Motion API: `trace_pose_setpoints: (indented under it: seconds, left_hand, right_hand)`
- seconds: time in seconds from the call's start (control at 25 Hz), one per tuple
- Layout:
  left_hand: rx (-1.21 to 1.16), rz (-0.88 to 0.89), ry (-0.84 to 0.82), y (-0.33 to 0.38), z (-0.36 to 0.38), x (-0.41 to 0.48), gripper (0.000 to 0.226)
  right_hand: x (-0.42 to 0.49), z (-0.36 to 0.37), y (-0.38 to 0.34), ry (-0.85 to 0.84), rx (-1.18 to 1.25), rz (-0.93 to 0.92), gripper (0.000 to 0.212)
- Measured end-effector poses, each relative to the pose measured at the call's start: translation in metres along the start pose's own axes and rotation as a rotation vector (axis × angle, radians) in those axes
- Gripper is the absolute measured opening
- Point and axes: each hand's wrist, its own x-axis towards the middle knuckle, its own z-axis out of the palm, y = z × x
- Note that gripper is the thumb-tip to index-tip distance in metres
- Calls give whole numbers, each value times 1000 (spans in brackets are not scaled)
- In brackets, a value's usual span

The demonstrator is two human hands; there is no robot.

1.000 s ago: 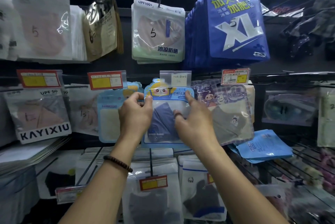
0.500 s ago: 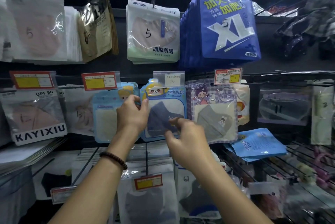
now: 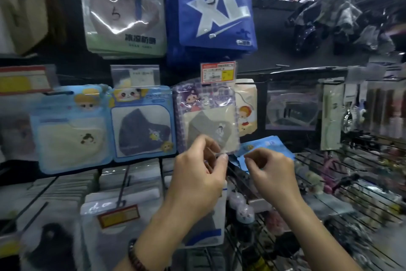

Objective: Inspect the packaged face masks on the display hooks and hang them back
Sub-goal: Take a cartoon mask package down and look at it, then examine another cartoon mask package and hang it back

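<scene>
Two grips: the left grip [image 3: 197,176] and the right grip [image 3: 271,172] are up in front of the rack of mask packs. They are near each other but not touching.
Left side: the left grip pinches the clear bottom corner of the purple pack [image 3: 208,117] between thumb and fingers. A dark bead bracelet [image 3: 134,256] sits on this wrist.
Right side: the right grip has its fingers curled in. The thumb tip meets a fingertip right at the edge of the flat blue pack [image 3: 269,144]. I cannot tell if it holds that pack or nothing.
Where the mask is: the purple pack hangs in the middle row, and its top goes up behind the red and yellow price tag [image 3: 218,72]. It has a checked front, a cartoon girl at the top and a grey mask inside.
Next to it: the panda pack [image 3: 142,126] hangs just to the left, edge to edge, with a dark blue mask inside. Past that hangs the light blue pack [image 3: 70,130] with a cream mask.
Up top: the big blue XL packs [image 3: 216,7] hang above the purple pack. The green and white pack [image 3: 123,14] hangs beside them on the left.
Down right: the flat blue pack lies on the wire shelf [image 3: 351,180], lower than the purple pack.
</scene>
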Motion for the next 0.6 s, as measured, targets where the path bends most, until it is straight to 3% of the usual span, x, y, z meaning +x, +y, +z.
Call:
trace_pose_setpoints:
  seconds: [0.08, 0.16, 0.32, 0.48, 0.6]
  left_hand:
    - [-176, -184, -205, 4, 44, 5, 12]
    - [-296, -342, -309, 3, 81, 15, 24]
    - [-287, -534, -272, -10, 139, 36, 34]
    - [-165, -580, -257, -22, 173, 56, 46]
    - [-196, -610, -234, -27, 190, 72, 49]
  right_hand:
    - [10, -6, 42, -41, -112, 48, 13]
    - [23, -7, 76, -121, -231, 36, 22]
    - [57, -3, 113, -360, -445, -125, 43]
    - [96, -3, 136, -549, -608, -147, 73]
    - [109, -8, 152, -610, -685, -142, 68]
